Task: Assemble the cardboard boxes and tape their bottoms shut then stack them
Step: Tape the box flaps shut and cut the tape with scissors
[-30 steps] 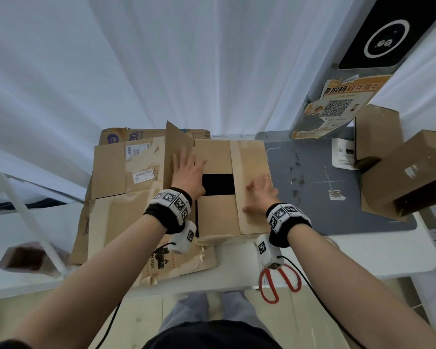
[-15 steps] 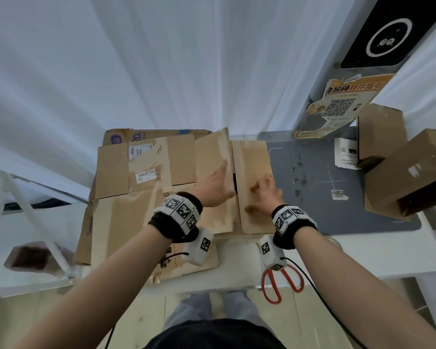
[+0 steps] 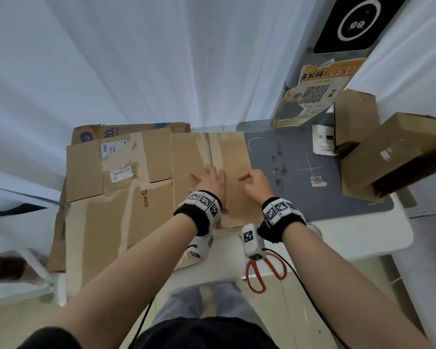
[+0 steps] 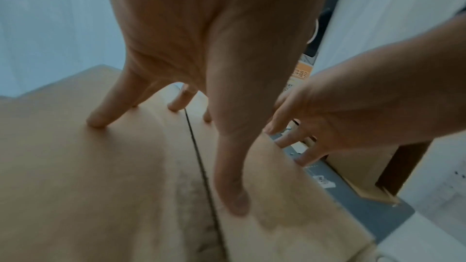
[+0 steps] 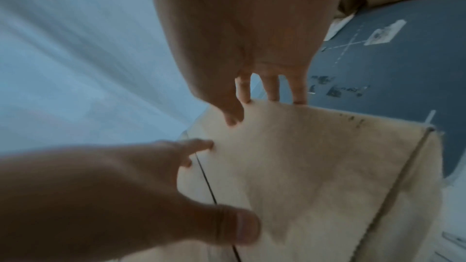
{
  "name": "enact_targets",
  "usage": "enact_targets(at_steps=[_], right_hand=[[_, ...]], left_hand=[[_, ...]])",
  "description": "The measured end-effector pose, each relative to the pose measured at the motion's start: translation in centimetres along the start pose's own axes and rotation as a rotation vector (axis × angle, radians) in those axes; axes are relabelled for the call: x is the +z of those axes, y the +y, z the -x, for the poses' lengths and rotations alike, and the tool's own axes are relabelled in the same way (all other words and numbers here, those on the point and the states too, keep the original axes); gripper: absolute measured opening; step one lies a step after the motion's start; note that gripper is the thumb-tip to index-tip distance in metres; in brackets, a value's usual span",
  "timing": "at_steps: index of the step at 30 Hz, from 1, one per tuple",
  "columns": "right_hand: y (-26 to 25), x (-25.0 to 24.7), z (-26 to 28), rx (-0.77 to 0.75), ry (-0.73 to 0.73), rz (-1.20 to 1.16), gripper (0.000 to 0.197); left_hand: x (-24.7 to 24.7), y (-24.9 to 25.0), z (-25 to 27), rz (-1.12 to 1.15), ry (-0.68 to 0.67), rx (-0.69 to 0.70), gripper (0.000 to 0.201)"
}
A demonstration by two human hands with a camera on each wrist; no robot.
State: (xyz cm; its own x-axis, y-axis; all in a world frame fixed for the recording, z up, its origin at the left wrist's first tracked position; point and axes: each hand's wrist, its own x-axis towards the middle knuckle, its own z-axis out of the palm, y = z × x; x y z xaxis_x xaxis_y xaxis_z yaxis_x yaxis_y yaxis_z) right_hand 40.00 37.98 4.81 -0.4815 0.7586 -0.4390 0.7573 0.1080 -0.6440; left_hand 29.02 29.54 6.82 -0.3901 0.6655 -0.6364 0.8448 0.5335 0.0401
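A brown cardboard box (image 3: 233,154) sits in the middle of the table with its two long flaps folded flat. They meet at a seam (image 4: 199,156). My left hand (image 3: 208,178) lies on top with fingers spread and presses both flaps down; its thumb (image 4: 232,186) is on the right flap. My right hand (image 3: 256,181) is at the box's right edge. Its thumb rests on top of the right flap (image 5: 315,156) and its fingers (image 5: 272,91) reach over the edge and down the side, gripping it.
Flattened cardboard sheets (image 3: 116,197) are piled left of the box. Two assembled boxes (image 3: 398,157) lean at the right on a grey mat (image 3: 300,192). Red scissors (image 3: 264,273) hang over the white table's front edge (image 3: 363,238). A QR-code sign (image 3: 312,96) stands behind.
The left flap stood up over a dark opening; my left hand folded it down, so the box top is now closed. My right hand slid from the right flap's top to its edge.
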Motion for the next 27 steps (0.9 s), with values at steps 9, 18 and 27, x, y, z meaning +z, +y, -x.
enact_targets(at_steps=[9, 18, 27], right_hand=[[11.7, -2.3, 1.2, 0.633, 0.134, -0.165, 0.049], [25.5, 1.8, 0.7, 0.8, -0.017, -0.162, 0.071], [18.0, -2.1, 5.3, 0.816, 0.046, -0.053, 0.04]], left_hand=[[0.4, 0.9, -1.5, -0.014, -0.02, -0.044, 0.126], [0.9, 1.2, -2.0, 0.008, -0.016, -0.071, 0.125], [1.0, 0.7, -1.9, 0.018, -0.013, -0.04, 0.126]])
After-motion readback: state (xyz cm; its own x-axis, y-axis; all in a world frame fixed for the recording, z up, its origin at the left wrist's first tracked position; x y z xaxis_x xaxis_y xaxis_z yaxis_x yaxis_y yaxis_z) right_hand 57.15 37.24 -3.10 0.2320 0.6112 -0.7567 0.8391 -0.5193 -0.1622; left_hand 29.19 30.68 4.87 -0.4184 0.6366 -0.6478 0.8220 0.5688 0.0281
